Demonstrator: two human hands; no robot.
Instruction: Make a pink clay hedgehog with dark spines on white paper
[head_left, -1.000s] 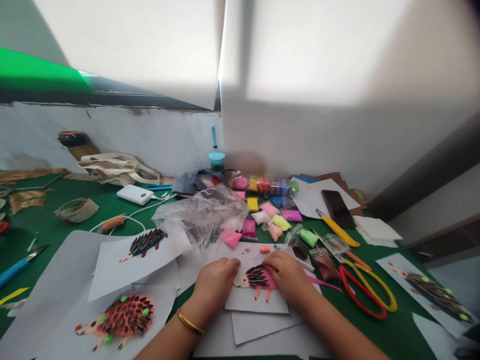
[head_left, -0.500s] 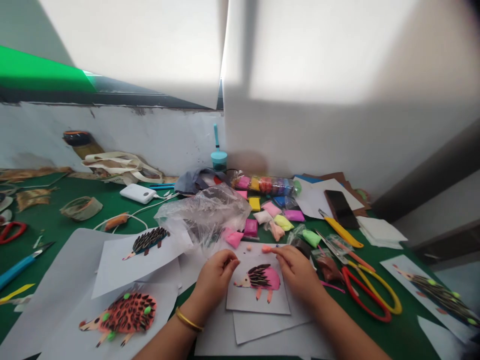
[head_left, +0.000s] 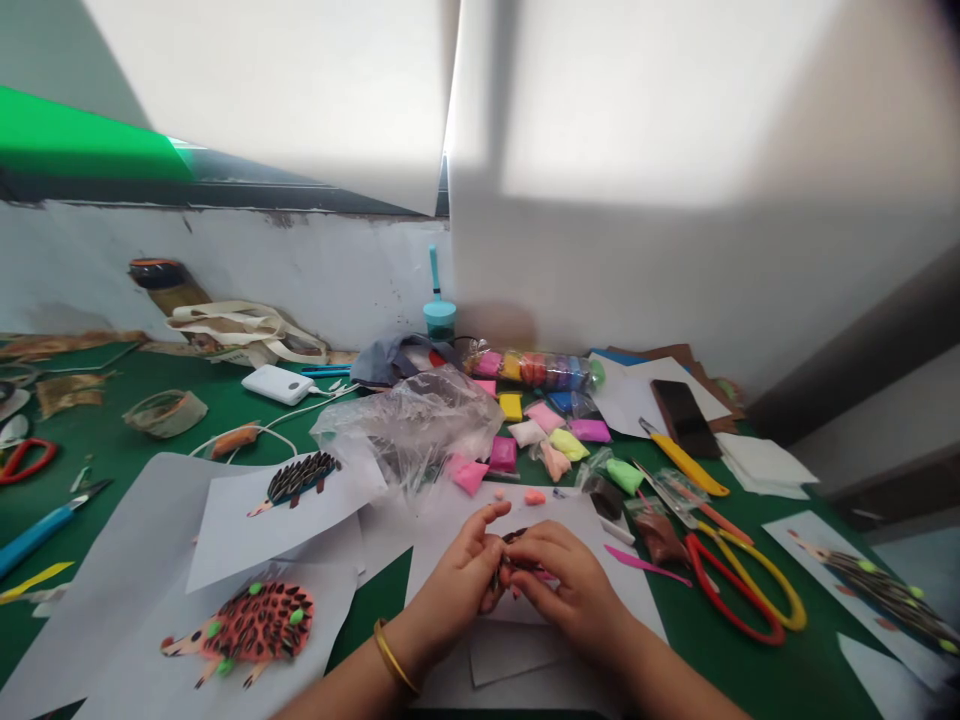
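My left hand (head_left: 466, 568) and my right hand (head_left: 566, 580) meet above the small paper with the pink clay hedgehog, which they mostly cover. Both have their fingers drawn together in a pinch. Whatever lies between the fingertips is too small and hidden to name. Just beyond the hands, an orange clay lump (head_left: 534, 496) and a smaller pale bit rest on white paper. To the right of my right hand lies a pink modelling tool (head_left: 646, 564). Bags of brown clay (head_left: 660, 537) and green clay (head_left: 624, 475) are near it.
Finished hedgehog pictures (head_left: 255, 625) stuck with dark seeds lie at left and far right. Red-and-yellow scissors (head_left: 739, 590), a yellow cutter (head_left: 686, 462) and a phone (head_left: 684, 418) are on the right. A crumpled plastic bag (head_left: 412, 420) and several clay packets spread behind.
My hands, earlier apart at the paper's two sides, have come together over the hedgehog. My right fingers have left the orange clay lump, which stays on the paper.
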